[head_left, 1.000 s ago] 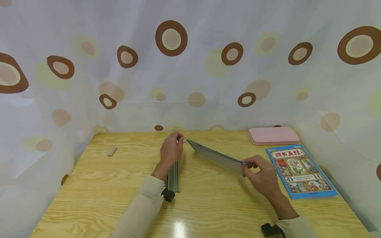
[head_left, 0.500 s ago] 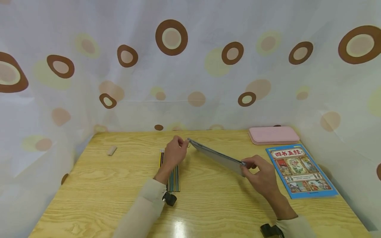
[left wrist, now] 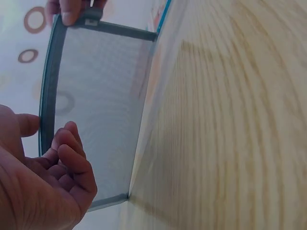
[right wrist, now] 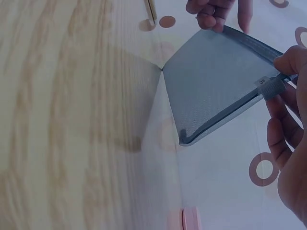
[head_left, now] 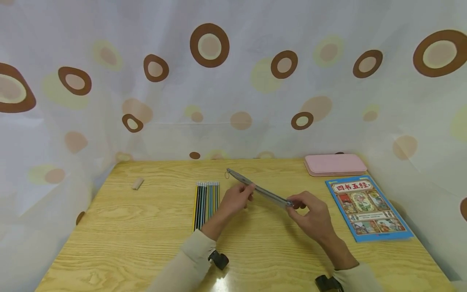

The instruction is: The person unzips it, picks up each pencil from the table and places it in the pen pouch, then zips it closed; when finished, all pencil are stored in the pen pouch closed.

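Note:
A grey mesh zip pouch [head_left: 269,194] with dark trim is held tilted above the table, its top edge sloping down to the right in the head view. My right hand [head_left: 314,215] pinches its near corner, beside a small tab [right wrist: 271,87]. Partway along the zip edge, my left hand [head_left: 234,201] pinches the pouch between thumb and fingers. A thin ring [head_left: 227,175] hangs at the far end of that edge. Through the mesh [left wrist: 103,91] in the left wrist view no contents show. A row of several pencils [head_left: 206,198] lies left of the pouch, partly behind my left forearm.
On the wooden table [head_left: 146,243], a small eraser-like block [head_left: 137,183] sits far left. A pink case [head_left: 335,165] stands at the back right, with a blue picture-covered book [head_left: 368,209] in front of it. A patterned curtain [head_left: 240,81] closes off the back and sides.
My left hand has left the ring end and slid along the zip edge toward my right hand, uncovering more pencils. The right hand, still pinching the corner, has shifted slightly left.

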{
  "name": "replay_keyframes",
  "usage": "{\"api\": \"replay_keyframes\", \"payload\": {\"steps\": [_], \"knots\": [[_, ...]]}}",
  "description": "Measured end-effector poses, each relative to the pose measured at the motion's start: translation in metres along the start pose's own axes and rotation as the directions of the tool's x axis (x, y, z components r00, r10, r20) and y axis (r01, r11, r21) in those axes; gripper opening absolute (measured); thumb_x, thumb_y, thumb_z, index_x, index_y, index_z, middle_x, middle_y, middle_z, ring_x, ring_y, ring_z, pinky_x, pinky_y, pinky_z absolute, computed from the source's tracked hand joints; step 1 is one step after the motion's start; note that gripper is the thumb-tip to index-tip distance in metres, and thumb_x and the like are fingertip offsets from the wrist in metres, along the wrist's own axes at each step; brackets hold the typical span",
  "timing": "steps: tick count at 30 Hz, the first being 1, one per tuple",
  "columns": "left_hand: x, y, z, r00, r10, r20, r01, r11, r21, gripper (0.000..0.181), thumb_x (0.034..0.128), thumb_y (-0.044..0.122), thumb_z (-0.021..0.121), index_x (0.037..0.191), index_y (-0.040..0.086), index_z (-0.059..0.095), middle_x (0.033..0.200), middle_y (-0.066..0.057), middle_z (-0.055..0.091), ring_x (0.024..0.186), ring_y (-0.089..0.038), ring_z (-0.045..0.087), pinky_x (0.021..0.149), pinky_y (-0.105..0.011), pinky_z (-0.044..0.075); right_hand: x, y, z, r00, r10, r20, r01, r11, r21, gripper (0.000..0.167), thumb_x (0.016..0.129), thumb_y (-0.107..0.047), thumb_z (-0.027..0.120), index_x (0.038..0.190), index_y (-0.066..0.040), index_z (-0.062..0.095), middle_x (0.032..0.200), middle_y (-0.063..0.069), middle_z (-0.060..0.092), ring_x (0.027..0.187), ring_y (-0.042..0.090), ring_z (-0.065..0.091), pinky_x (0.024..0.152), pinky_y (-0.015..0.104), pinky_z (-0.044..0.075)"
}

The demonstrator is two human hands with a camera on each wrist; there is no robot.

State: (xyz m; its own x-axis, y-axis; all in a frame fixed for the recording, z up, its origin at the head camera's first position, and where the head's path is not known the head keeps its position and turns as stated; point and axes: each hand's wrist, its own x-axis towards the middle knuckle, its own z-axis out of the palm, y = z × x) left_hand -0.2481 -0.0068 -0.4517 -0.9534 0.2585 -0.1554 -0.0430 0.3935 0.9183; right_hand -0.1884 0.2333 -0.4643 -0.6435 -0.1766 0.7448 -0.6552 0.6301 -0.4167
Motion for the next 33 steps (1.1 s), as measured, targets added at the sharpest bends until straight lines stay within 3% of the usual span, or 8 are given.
{"api": "replay_keyframes", "payload": {"steps": [5,9,14,19,25,33], "knots": [[0.0,0.001,0.006,0.999,-0.011,-0.044,0.01,0.999,-0.042,0.044,0.0989,0.045,0.047,0.098,0.005,0.067,0.096,-0.012,0.07,0.07,-0.026,0.057,0.06,-0.032,0.041,0.0,0.0,0.004,0.998,-0.057,-0.02,0.058,0.998,0.029,0.026,0.069,0.002,0.076,0.092,-0.009,0.07,0.08,-0.003,0.064,0.067,0.009,0.058,0.064,0.017,0.044],[0.001,0.0,0.009,0.997,-0.012,-0.072,0.005,0.995,-0.097,0.039,0.0973,0.038,0.05,0.093,0.004,0.067,0.089,-0.008,0.07,0.061,-0.017,0.051,0.059,-0.029,0.04,-0.001,0.001,0.006,0.996,-0.086,-0.011,0.087,0.995,0.045,0.026,0.069,0.003,0.075,0.091,-0.009,0.07,0.079,-0.004,0.063,0.066,0.009,0.057,0.063,0.018,0.044],[0.005,0.0,0.011,0.996,-0.021,-0.086,0.009,0.99,-0.139,0.03,0.0956,0.033,0.053,0.086,0.008,0.067,0.09,-0.009,0.07,0.056,-0.012,0.044,0.055,-0.027,0.036,-0.003,0.0,0.007,0.996,-0.032,0.08,0.026,0.997,0.075,0.029,0.071,-0.002,0.079,0.097,-0.012,0.07,0.082,-0.005,0.063,0.069,0.009,0.057,0.062,0.025,0.045],[0.007,-0.002,0.014,0.997,-0.022,-0.07,0.01,0.986,-0.169,0.028,0.0956,0.029,0.053,0.091,0.006,0.069,0.094,-0.012,0.071,0.056,-0.011,0.044,0.058,-0.027,0.037,-0.004,-0.002,0.01,0.989,0.02,0.146,-0.027,0.999,0.047,0.031,0.073,-0.005,0.08,0.102,-0.01,0.069,0.084,-0.006,0.062,0.071,0.01,0.057,0.06,0.03,0.048],[0.009,-0.003,0.018,0.998,0.006,-0.066,-0.014,0.992,-0.122,0.022,0.0933,0.027,0.055,0.086,0.01,0.068,0.085,-0.004,0.071,0.057,-0.01,0.047,0.058,-0.025,0.037,0.003,-0.011,0.015,0.976,0.084,0.199,-0.081,0.996,-0.025,0.025,0.079,-0.01,0.077,0.102,-0.012,0.069,0.084,-0.007,0.063,0.07,0.005,0.057,0.06,0.025,0.048],[0.007,-0.002,0.023,0.998,0.026,-0.053,-0.024,0.999,0.035,0.023,0.0929,0.03,0.054,0.085,0.014,0.068,0.085,0.0,0.07,0.072,-0.012,0.052,0.063,-0.025,0.04,0.021,-0.022,0.015,0.929,0.184,0.322,-0.153,0.981,-0.121,0.025,0.084,-0.019,0.074,0.108,-0.014,0.068,0.082,-0.008,0.064,0.068,0.001,0.057,0.057,0.02,0.045]]}}
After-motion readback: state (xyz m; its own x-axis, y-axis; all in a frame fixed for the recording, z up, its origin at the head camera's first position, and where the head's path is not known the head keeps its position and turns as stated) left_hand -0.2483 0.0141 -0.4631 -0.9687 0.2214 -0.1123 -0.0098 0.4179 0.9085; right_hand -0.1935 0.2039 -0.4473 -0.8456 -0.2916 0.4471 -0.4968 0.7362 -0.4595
